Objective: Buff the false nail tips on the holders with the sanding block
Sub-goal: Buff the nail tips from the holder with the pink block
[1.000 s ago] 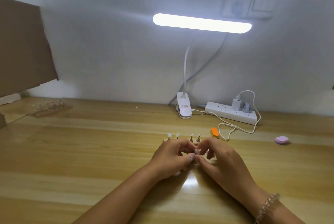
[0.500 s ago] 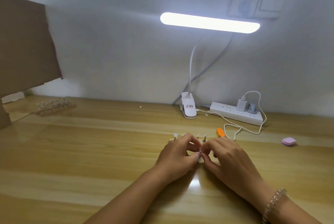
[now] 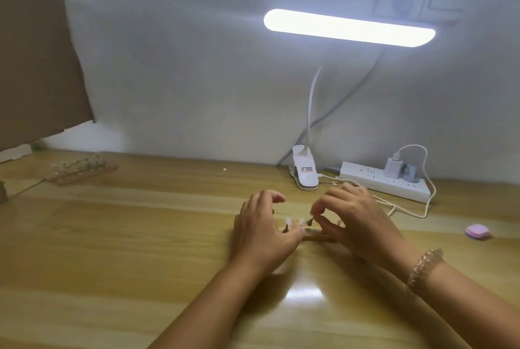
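Two hands work at the holder (image 3: 319, 239), a narrow wooden strip lying on the table (image 3: 140, 236) near its centre, directly in front of me. Pegs stand upright along the strip; two of them carry white nail tips (image 3: 287, 220), positioned between my hands.

1. My left hand (image 3: 261, 233) arches over the strip's left end. Its fingers are loosely curled and grip nothing; the thumb lies against the strip, just beside the nearest peg.
2. My right hand (image 3: 357, 224) covers the strip's right end. Forefinger and thumb pinch the top of the third peg (image 3: 309, 221). Motion blur hides whether that peg carries a tip.
3. A bracelet (image 3: 423, 270) sits on my right wrist.

Surroundings:
- Pink pad (image 3: 477, 231): on the table, well apart to the right.
- Lamp (image 3: 349, 27): lit bar above, with its clip (image 3: 305, 171) resting on the table behind my hands.
- Power strip (image 3: 385, 182): against the wall, right of the clip, with a charger (image 3: 392, 167) plugged in and a white cable (image 3: 408, 215) looping forward.
- Second rack (image 3: 81, 170): far left, beneath a cardboard sheet (image 3: 36, 67).
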